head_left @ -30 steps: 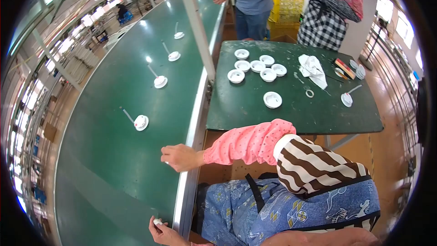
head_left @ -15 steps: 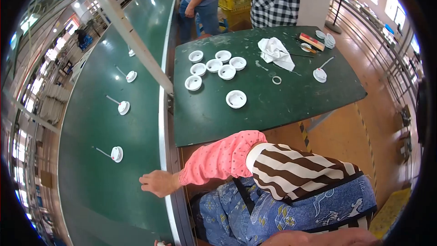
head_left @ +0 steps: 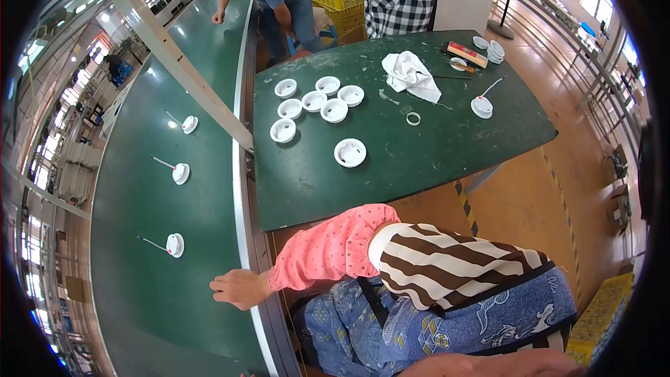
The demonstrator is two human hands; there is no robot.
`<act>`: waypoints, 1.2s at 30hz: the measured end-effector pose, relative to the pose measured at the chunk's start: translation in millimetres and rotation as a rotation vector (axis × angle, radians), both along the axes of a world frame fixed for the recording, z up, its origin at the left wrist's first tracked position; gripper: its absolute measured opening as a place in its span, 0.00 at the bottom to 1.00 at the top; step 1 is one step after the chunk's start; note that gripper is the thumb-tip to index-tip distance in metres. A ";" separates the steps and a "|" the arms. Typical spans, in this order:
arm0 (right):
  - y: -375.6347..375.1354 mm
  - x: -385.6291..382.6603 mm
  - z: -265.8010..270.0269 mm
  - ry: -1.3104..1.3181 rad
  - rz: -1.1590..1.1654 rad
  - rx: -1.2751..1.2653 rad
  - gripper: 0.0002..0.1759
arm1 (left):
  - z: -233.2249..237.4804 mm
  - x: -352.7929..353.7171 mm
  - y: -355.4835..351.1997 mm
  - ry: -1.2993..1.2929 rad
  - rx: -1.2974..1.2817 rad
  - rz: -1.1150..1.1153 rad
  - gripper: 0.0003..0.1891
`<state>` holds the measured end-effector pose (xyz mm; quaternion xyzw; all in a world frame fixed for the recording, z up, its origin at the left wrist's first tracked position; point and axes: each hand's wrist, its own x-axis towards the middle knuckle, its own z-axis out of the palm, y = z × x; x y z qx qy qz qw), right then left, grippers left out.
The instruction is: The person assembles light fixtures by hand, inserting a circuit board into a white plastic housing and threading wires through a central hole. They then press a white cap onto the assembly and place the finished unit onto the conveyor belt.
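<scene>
While the right grip (head_left: pixel 239 289) reaches out over the near side of the belt (head_left: pixel 167 324), its fingers lie bent and close together; whether anything is held inside them cannot be told, nor whether the hand touches the surface. The nearest fitting (head_left: pixel 175 245) lies on the belt, apart from the fingertips, ahead of them and off to the person's right. Its long axis runs along the stalk (head_left: pixel 151 243), which points away from the body, across the belt, with the round head toward the person. The right grip is clearly the nearer of the two. The left grip (head_left: pixel 246 375) is almost wholly cut off at the bottom edge: a sliver of finger shows, so its state cannot be told.

Further along the belt, a middle fitting (head_left: pixel 180 173) and a far fitting (head_left: pixel 189 124) lie with stalks pointing much the same way. A post (head_left: pixel 132 0) hides part of the belt beyond. On the counter (head_left: pixel 447 160) alongside, seven cups (head_left: pixel 314 101) sit grouped, with a lone cup (head_left: pixel 350 153) nearer the pink sleeve (head_left: pixel 335 244). Beyond them are a cloth (head_left: pixel 412 77) and a ring (head_left: pixel 413 119); the small items beside the box (head_left: pixel 466 54) are hard to make out.
</scene>
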<state>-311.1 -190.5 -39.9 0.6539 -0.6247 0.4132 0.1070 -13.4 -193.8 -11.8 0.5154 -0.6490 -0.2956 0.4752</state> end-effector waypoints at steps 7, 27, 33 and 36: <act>-2.4 -1.1 -2.0 -0.005 0.017 -0.015 0.04 | -2.8 2.8 -0.9 -0.116 0.164 0.044 0.16; -2.3 0.0 0.3 0.024 0.008 0.043 0.06 | 33.5 -4.7 15.3 -0.175 0.344 0.082 0.16; -0.5 -0.7 6.3 0.043 0.017 0.029 0.05 | 12.8 -6.8 7.8 0.006 0.073 0.059 0.12; -0.7 -1.1 7.0 0.051 0.024 0.031 0.06 | 0.9 1.2 3.7 0.110 0.074 -0.006 0.11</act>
